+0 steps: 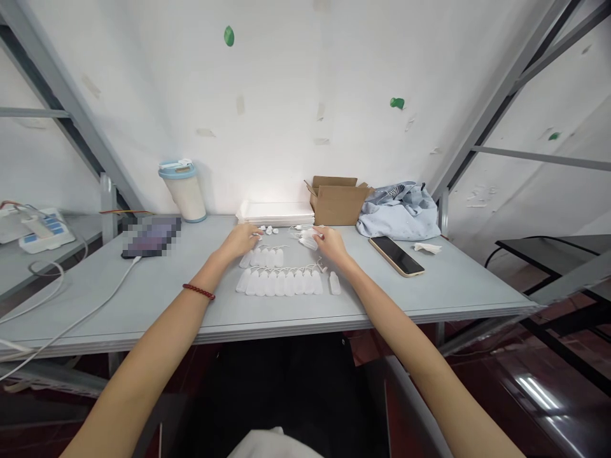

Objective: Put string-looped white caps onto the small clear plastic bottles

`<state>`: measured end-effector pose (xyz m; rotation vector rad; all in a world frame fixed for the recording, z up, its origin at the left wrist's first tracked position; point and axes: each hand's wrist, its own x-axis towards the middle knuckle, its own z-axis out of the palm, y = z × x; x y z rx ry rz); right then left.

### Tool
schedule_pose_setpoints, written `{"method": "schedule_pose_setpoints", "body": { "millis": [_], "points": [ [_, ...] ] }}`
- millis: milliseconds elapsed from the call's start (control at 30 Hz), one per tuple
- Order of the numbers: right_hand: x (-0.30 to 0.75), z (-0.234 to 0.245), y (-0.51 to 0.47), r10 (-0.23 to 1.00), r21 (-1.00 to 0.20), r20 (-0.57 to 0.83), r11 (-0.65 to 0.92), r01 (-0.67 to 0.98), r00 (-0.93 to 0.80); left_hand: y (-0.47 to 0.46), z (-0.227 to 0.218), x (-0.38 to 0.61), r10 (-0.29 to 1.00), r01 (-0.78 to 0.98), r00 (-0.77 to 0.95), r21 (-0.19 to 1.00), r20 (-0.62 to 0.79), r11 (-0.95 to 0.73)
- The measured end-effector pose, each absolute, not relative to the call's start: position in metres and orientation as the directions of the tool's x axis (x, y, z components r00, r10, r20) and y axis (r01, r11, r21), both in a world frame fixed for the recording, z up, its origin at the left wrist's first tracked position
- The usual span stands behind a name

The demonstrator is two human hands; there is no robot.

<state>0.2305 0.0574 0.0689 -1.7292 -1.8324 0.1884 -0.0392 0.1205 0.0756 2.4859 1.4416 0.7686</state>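
My left hand rests at the back of the desk, fingers drawn together beside a few small white caps. Whatever its fingertips hold is too small to make out. My right hand pinches a small bunch of translucent white plastic pieces. Between my arms lies a front row of similar bottle-shaped pieces with thin stems pointing away from me. Behind it is a shorter row of the same kind. One single piece sits apart at the front row's right end.
Behind my hands lies a white stack, with an open cardboard box to its right. Beyond are a crumpled blue cloth, a phone and a tissue. Leftward stand a cup and a blurred device on a cable.
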Motion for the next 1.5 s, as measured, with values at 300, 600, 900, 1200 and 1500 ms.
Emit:
{"method": "schedule_pose_setpoints", "body": {
  "millis": [300, 600, 900, 1200, 1500],
  "points": [
    [0.256, 0.114, 0.031, 0.976, -0.555, 0.217, 0.106, 0.825, 0.021, 0.131, 0.063, -0.042, 0.869, 0.756, 0.381, 0.435, 0.315, -0.489],
    [0.272, 0.138, 0.007, 0.775, -0.627, -0.496, -0.007, 0.779, -0.392, 0.103, 0.088, -0.021, 0.921, 0.486, 0.209, 0.782, 0.329, -0.39],
    [0.249, 0.135, 0.008, 0.629, -0.421, -0.704, 0.003, 0.907, -0.329, 0.061, 0.123, 0.02, 0.803, -0.038, 0.576, 0.976, -0.153, 0.213],
    [0.253, 0.128, 0.015, 0.645, -0.471, -0.682, -0.027, 0.882, -0.345, 0.037, 0.115, 0.072, 0.709, 0.483, 0.705, 0.744, -0.017, -0.461],
    [0.267, 0.134, 0.011, 0.707, -0.553, -0.614, -0.067, 0.83, -0.352, 0.04, 0.113, 0.103, 0.673, 0.583, 0.729, 0.631, -0.127, -0.512]
  ]
}}
